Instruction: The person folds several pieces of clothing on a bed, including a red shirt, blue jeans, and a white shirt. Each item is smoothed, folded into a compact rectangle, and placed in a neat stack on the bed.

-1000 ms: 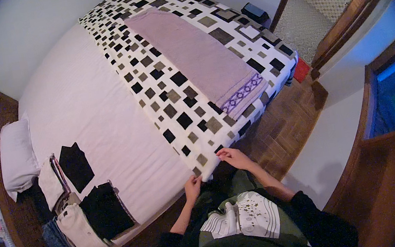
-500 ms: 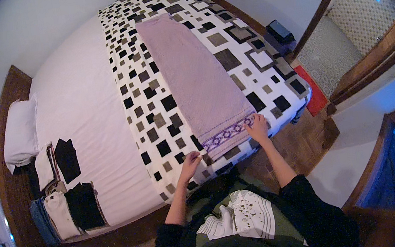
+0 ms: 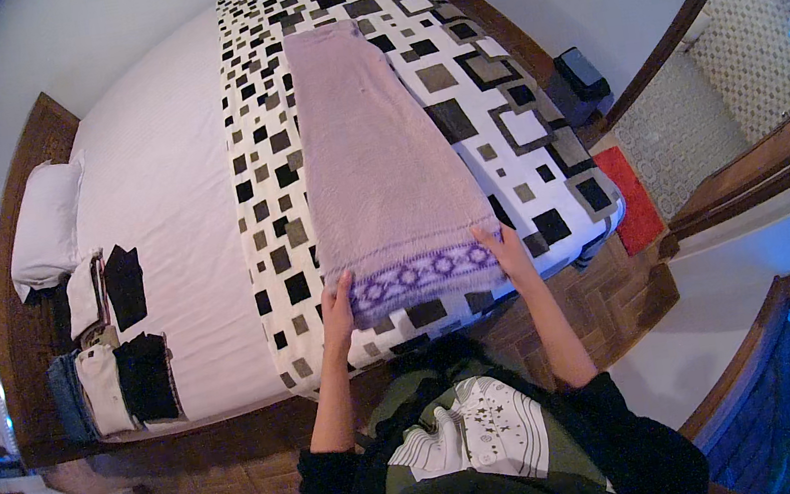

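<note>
A long pink towel (image 3: 381, 148) lies stretched across the patterned blanket (image 3: 281, 263) on the bed, its purple-patterned border at the near end. My left hand (image 3: 338, 306) grips the left corner of that end, thumb on top. At the right corner, my right hand (image 3: 506, 249) holds the border the same way. Between my hands the near end is lifted a little off the blanket. The fingers under the towel are hidden.
Folded clothes in several stacks, among them a black garment (image 3: 146, 378) and a cream one (image 3: 104, 389), lie at the left by a white pillow (image 3: 47, 225). A dark bin (image 3: 579, 85) and a red mat (image 3: 631, 204) are on the floor at the right.
My left hand has moved from beside the corner onto the towel and taken hold of it. The near end has been raised slightly and shifted left, so the towel lies straighter.
</note>
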A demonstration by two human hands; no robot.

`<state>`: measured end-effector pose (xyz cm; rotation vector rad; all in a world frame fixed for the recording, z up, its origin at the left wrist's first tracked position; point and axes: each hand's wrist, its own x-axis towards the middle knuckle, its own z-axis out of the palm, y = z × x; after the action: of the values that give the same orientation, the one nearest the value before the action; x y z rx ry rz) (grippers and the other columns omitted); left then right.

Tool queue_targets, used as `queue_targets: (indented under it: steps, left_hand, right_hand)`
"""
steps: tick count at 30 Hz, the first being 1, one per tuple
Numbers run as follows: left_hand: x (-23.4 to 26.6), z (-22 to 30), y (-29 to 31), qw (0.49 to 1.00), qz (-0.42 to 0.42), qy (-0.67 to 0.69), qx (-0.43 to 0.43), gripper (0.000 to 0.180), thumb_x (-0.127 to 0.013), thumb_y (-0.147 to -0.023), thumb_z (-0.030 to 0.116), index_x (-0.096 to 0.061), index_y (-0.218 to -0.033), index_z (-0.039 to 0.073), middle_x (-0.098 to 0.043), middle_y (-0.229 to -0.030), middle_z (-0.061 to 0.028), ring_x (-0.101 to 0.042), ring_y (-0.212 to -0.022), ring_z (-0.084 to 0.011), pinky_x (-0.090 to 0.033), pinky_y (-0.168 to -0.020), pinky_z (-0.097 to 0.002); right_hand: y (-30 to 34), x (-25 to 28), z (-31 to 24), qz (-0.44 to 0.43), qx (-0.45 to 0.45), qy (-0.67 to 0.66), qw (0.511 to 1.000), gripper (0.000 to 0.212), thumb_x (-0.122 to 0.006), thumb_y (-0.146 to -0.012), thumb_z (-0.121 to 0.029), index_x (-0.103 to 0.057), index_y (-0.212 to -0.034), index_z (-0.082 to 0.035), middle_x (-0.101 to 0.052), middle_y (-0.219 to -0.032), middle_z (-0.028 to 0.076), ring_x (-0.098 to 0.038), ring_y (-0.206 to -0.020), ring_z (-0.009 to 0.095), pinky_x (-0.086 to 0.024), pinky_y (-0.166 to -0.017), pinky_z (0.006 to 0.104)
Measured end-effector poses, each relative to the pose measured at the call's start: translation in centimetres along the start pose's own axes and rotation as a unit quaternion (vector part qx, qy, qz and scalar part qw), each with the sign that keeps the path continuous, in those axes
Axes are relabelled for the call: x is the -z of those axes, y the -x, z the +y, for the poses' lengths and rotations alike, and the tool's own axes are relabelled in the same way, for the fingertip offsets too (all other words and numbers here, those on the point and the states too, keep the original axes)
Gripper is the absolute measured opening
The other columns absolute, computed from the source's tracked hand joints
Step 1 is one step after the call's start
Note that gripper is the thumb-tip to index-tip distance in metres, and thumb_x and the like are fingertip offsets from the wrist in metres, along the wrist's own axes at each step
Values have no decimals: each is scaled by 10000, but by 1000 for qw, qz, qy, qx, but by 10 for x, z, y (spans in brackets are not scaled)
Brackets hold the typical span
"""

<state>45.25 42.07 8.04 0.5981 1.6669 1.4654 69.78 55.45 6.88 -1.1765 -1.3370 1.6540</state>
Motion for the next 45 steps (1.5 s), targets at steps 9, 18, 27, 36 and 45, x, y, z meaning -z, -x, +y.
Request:
queue_targets:
  steps: [9, 18, 27, 36, 45]
  left_hand:
    - [92, -135, 93, 948, -171, -239, 119, 249, -629, -746, 198, -560, -880, 0, -598, -805, -49, -546, -712, -128, -428, -665, -282]
    - [56, -133, -24, 950, 48, -287, -114, 516, -623, -724, 163, -376, -1129, -40, -487, -1043, -184, -507, -925, -238, -410, -783, -328]
    - [31, -93, -76, 993, -33, -115, 12, 415, -566, -789, 327, -516, -1007, -23, -552, -821, -26, -482, -727, -108, -391, -656, -257]
    - [119, -126, 61, 919, -328, -128, 178, 413, -584, -790, 165, -430, -1130, -10, -531, -1045, -69, -498, -921, -142, -389, -829, -280]
    - [58, -125, -49, 986, -32, -161, 19, 407, -603, -772, 265, -505, -1009, -50, -585, -858, -83, -528, -721, -137, -421, -662, -267]
  right_hand:
    - [86, 41, 112, -279, -95, 381, 877, 364, -636, -729, -300, -580, -940, -8, -617, -850, 87, -572, -742, 174, -447, -715, 298]
    - [-12, 20, 132, 28, 11, 242, 970, 482, -592, -760, -242, -427, -1130, 20, -595, -927, 119, -585, -808, 198, -459, -713, 303]
    - [-75, -19, 92, -31, -67, 113, 991, 512, -575, -768, -362, -502, -1070, 44, -572, -995, 140, -549, -865, 190, -422, -770, 304]
    - [46, 36, 97, -382, -128, 199, 893, 497, -594, -777, -324, -463, -1089, 40, -532, -1071, 103, -491, -977, 163, -386, -843, 306]
    - [12, -16, 120, 17, -21, 416, 909, 441, -586, -770, -346, -513, -987, 31, -598, -910, 101, -569, -815, 188, -440, -719, 292]
